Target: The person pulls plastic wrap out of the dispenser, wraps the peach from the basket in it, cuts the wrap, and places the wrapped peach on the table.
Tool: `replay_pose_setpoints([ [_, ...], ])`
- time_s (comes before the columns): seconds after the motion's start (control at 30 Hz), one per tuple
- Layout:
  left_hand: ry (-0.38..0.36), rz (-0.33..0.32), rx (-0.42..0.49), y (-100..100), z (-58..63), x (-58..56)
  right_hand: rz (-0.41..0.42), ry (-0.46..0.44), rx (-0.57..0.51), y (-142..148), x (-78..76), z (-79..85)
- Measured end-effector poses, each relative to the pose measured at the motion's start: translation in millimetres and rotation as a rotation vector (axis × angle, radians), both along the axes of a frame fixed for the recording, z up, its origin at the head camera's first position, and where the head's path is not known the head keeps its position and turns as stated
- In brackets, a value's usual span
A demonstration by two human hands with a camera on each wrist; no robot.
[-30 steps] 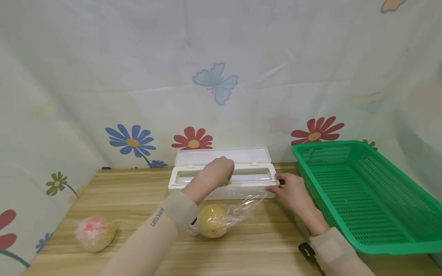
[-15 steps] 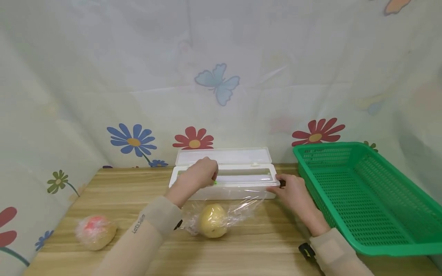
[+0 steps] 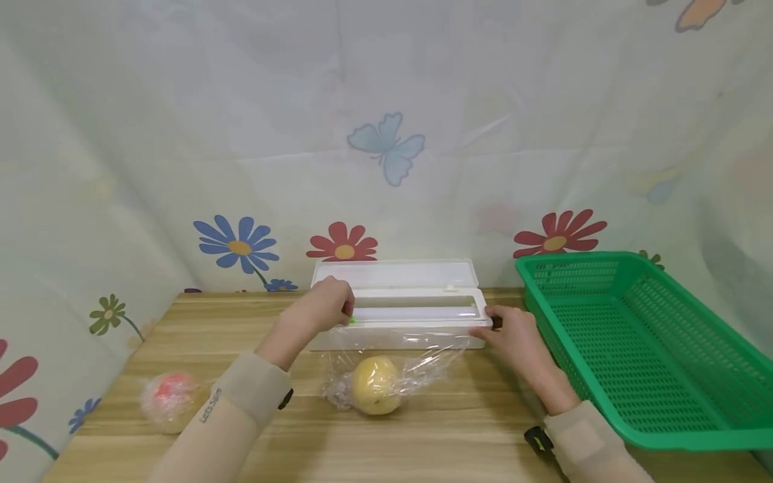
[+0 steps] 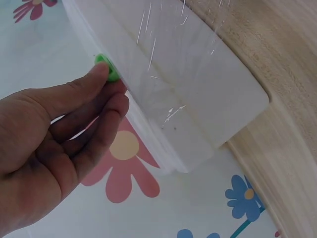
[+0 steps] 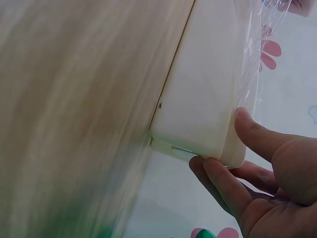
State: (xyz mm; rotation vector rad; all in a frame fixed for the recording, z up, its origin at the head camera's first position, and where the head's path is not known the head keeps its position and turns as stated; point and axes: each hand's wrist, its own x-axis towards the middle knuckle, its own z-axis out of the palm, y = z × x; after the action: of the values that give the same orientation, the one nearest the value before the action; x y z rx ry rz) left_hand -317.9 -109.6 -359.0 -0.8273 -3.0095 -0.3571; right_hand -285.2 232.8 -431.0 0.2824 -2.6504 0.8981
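A white cling film dispenser point(image 3: 417, 337) stands at the back of the table with its lid point(image 3: 395, 274) raised. My left hand point(image 3: 319, 305) pinches the small green slide cutter point(image 4: 110, 69) between thumb and fingers, near the left part of the dispenser's top edge. At the other end, my right hand point(image 3: 516, 335) grips the dispenser's corner; in the right wrist view the thumb point(image 5: 257, 134) lies on its edge, the fingers on its end. Clear film point(image 3: 429, 365) hangs from the front and reaches a round yellow fruit point(image 3: 374, 386), which it partly wraps.
Another round fruit point(image 3: 172, 402), wrapped in film with a pink-red patch, lies at the left, partly behind the left sleeve. A green plastic basket point(image 3: 580, 389) stands on the right, close to the right forearm. A flower-printed sheet point(image 3: 386, 201) hangs behind the table.
My left hand has slid left along the dispenser's top edge with the green slide cutter. The right hand keeps its hold on the right end, and the yellow fruit stays in place.
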Motion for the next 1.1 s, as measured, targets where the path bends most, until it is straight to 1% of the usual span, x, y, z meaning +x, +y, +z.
replay_pose_setpoints([
  [0.13,0.003,0.007,-0.016,0.3,0.8,1.5,-0.004,-0.012,0.001,0.3,0.1,0.6],
  [0.27,-0.020,0.013,-0.017,-0.9,2.2,2.9,-0.017,0.001,0.007,1.0,-0.1,0.0],
  [0.4,-0.032,0.017,-0.021,-6.0,3.6,3.6,-0.007,0.006,0.008,-0.2,-0.8,-1.0],
  [0.57,-0.038,0.031,-0.063,-17.7,5.4,3.9,0.008,0.017,0.012,0.5,0.2,0.5],
  [0.67,-0.035,0.066,-0.083,-30.1,6.9,4.7,0.005,0.035,0.015,1.5,0.7,2.7],
  [0.73,-0.031,0.088,-0.078,-40.5,7.0,5.4,0.002,0.043,0.020,1.6,0.6,4.0],
  [0.83,-0.012,0.094,-0.046,-52.9,5.0,6.1,0.009,0.037,0.020,2.2,0.4,3.8],
  [0.93,0.019,0.106,-0.027,-56.3,2.0,9.5,0.017,0.024,0.019,2.3,0.6,2.9],
  [1.0,0.058,0.132,-0.038,-53.9,0.0,14.2,0.019,0.018,0.020,2.1,0.9,2.0],
  [1.1,0.106,0.190,-0.065,-47.7,-0.2,26.8,0.022,0.022,0.029,-0.3,0.5,1.3],
])
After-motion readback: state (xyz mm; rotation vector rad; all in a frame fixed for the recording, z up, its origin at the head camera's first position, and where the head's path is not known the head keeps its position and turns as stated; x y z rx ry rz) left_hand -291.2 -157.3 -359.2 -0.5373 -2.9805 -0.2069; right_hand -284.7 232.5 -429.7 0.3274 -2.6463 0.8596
